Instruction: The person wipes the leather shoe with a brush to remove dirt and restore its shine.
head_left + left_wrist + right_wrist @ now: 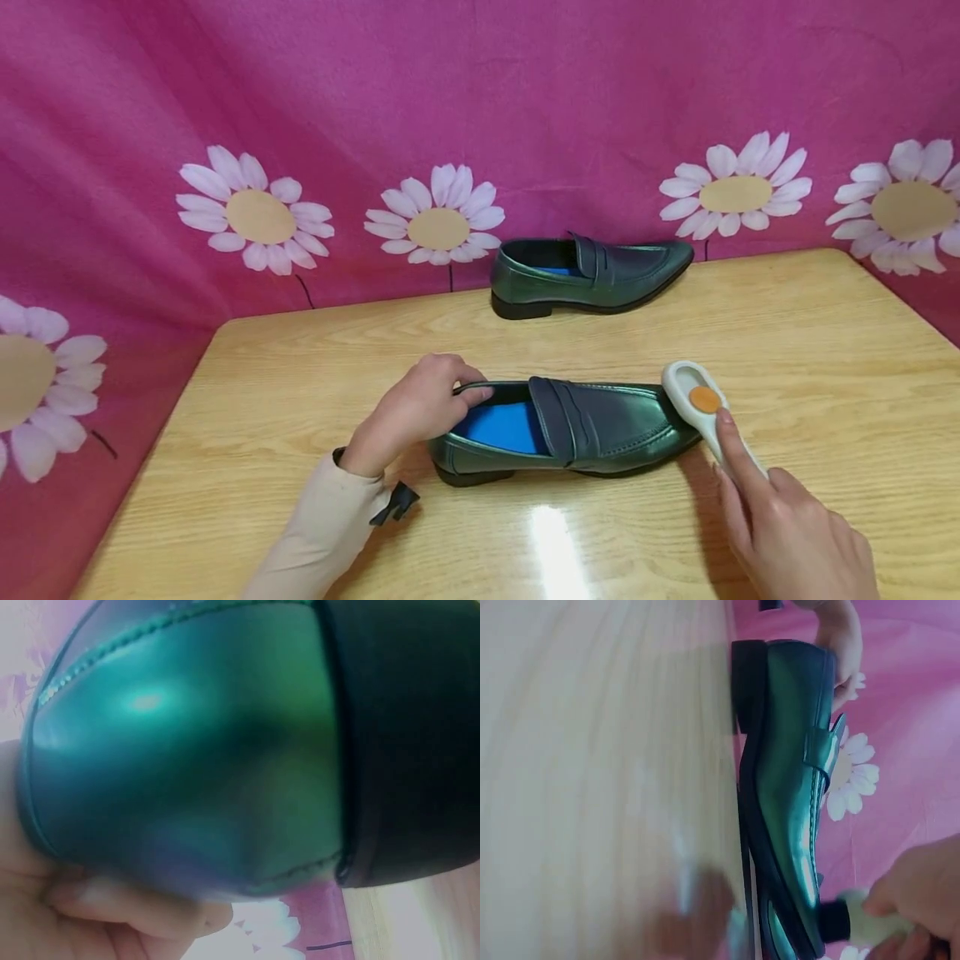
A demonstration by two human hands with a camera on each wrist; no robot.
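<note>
Gripping the pale handle of a brush (705,429), the right hand (802,533) reaches in from the near right, its index finger (738,454) stretched forward to the orange button (704,400) while the others curl beneath; how tightly they close is hidden. The dark bristles (834,921) meet the toe of the near shoe (615,425), a green loafer standing upright on the wooden table (330,358), toe to the right, with a blue insole (502,427). At its heel end the left hand (423,396), in a beige sleeve (322,517), pinches the far rim of the opening, thumb inside, fingers bent against the outer side. Beyond stands the far shoe (592,279), pointing likewise right, just before a pink cloth (525,100) printed with daisies.
</note>
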